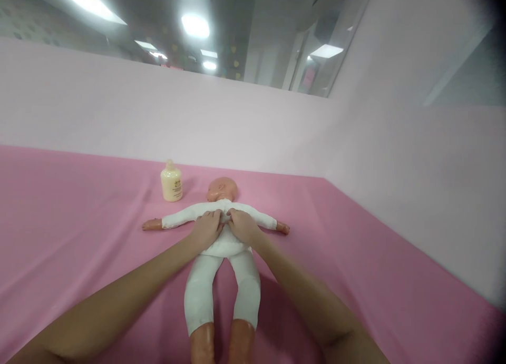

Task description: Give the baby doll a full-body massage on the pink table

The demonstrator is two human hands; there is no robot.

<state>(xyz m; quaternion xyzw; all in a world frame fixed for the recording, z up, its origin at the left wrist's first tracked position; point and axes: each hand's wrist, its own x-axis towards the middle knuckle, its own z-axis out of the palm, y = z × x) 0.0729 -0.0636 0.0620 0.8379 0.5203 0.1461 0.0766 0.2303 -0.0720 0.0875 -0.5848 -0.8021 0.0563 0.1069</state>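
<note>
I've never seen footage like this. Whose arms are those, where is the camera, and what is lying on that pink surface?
The camera sits on a person's head, looking forward and down, so the two bare arms are that person's own. A baby doll in white clothes lies on its back on a pink cloth, arms spread. The left hand and the right hand rest on the doll's chest, fingers pinching the white fabric near the middle. A small cream bottle stands beside the doll's head. Pale pink walls stand behind.
</note>
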